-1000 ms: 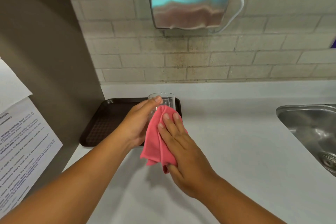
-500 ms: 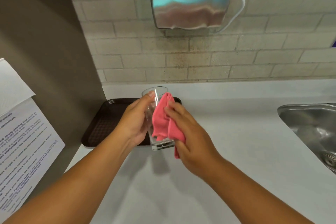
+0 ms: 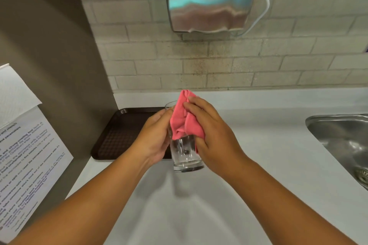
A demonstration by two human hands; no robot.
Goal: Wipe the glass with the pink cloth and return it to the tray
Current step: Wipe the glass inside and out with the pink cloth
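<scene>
A clear drinking glass (image 3: 186, 157) is held upright in the air above the white counter, just right of the dark brown tray (image 3: 121, 135). My left hand (image 3: 154, 137) grips the glass from its left side. The pink cloth (image 3: 183, 121) is stuffed into the glass mouth and sticks out above the rim. My right hand (image 3: 211, 135) is closed on the cloth and presses it against the glass from the right. The glass's upper half is hidden by cloth and fingers.
A steel sink (image 3: 342, 141) lies at the right edge of the counter (image 3: 258, 165). A steel hand dryer (image 3: 209, 4) hangs on the tiled wall above. A brown side wall with printed paper notices (image 3: 25, 161) stands at the left.
The glass has been lifted off the tray and brought towards me. The cloth went from the outside of the glass to inside its mouth, my right hand moving with it.
</scene>
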